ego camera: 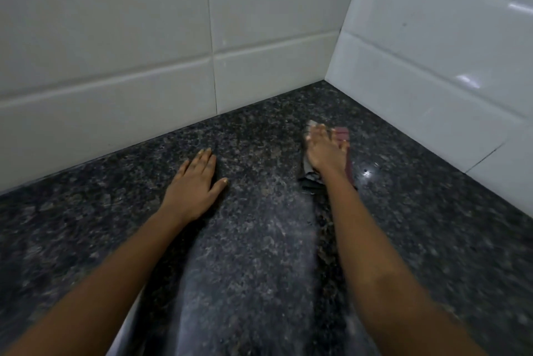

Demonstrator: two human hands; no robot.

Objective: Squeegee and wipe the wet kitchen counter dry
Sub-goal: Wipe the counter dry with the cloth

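Note:
A dark speckled granite counter (259,240) fills the lower view, with a wet sheen and a pale streak running down its middle. My left hand (196,182) lies flat on the stone, fingers together and pointing away, holding nothing. My right hand (326,150) presses down on a cloth (344,139) near the far corner. The cloth shows a maroon edge on the right and a dark bunched part (311,182) under the wrist. Most of it is hidden by the hand, which is blurred.
White tiled walls (115,38) rise along the back and the right side (432,52), meeting in a corner behind my right hand. A bright reflection (367,172) glints on wet stone just right of the cloth.

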